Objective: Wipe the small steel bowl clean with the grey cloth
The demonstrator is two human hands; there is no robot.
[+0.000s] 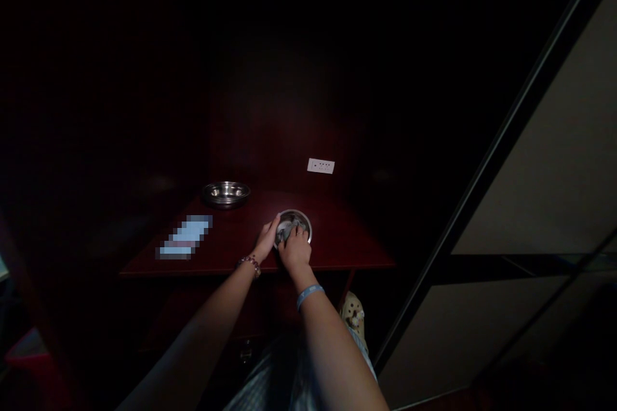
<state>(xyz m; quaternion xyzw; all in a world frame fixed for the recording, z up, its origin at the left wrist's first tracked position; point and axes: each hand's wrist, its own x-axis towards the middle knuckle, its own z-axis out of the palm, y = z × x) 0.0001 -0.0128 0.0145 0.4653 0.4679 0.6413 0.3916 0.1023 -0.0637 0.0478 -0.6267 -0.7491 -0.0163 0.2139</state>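
Observation:
A round stainless steel bowl (284, 219) is tilted toward me over the front part of the dark red shelf (337, 231). My left hand (265, 241) grips its left side, with the thumb at the rim. My right hand (295, 250) reaches into the bowl, its bent fingers pressing on a crumpled grey cloth (289, 230). The fingertips are partly lost in the cloth and shadow. Farther back on the left, more shiny steel bowls (226, 194), seemingly stacked, stand on the same shelf.
A blurred-out light blue rectangle (186, 237) lies left of my hands. A white power socket (321, 166) is on the back wall. Below the shelf are a small metal latch (245, 351) and a cream clog (354, 314). A pale framed panel (544, 186) slants along the right.

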